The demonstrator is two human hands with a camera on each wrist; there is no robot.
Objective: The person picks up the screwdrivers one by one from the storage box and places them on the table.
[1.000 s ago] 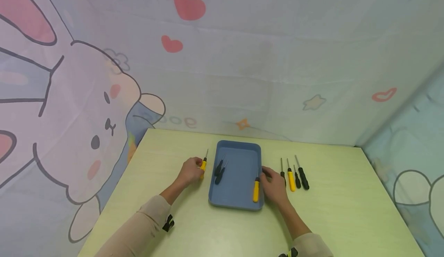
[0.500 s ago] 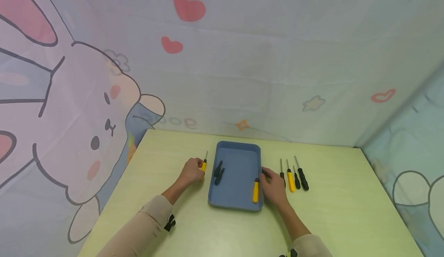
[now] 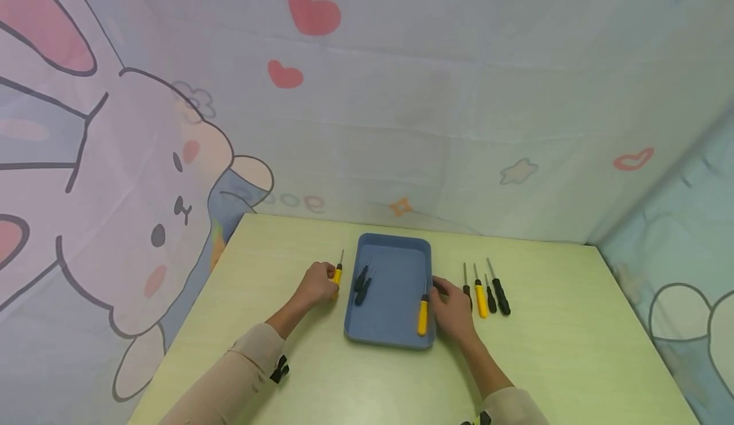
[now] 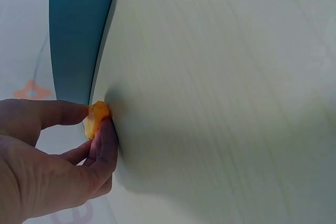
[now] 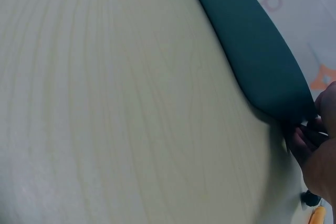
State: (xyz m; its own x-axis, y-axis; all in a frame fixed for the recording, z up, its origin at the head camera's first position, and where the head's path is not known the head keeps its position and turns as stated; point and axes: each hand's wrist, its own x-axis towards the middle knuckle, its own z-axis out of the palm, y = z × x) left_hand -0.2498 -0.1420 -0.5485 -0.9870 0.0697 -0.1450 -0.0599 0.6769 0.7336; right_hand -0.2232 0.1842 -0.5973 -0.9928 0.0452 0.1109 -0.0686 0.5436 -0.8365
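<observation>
Now, left hand (image 3: 317, 281) pinching yellow screwdriver (image 3: 337, 276); right hand (image 3: 453, 310) — gripping blue tray (image 3: 395, 278), rightward side.

the left hand (image 3: 317, 283) is pinching a yellow-and-black screwdriver (image 3: 337, 276), which is pointing away from the person just left of a blue tray (image 3: 392, 320). the right hand (image 3: 453, 310) is resting at the tray's right edge, its fingertips partly hiding. inside, two small black screwdrivers (image 3: 364, 295) are lying near the left wall, and a yellow-handled screwdriver (image 3: 423, 318) is lying along the right. farther right, four screwdrivers (image 3: 480, 301) are lying in a row on the pale table (image 3: 562, 342). a rabbit-printed backdrop (image 3: 401, 113) is hanging behind.
</observation>
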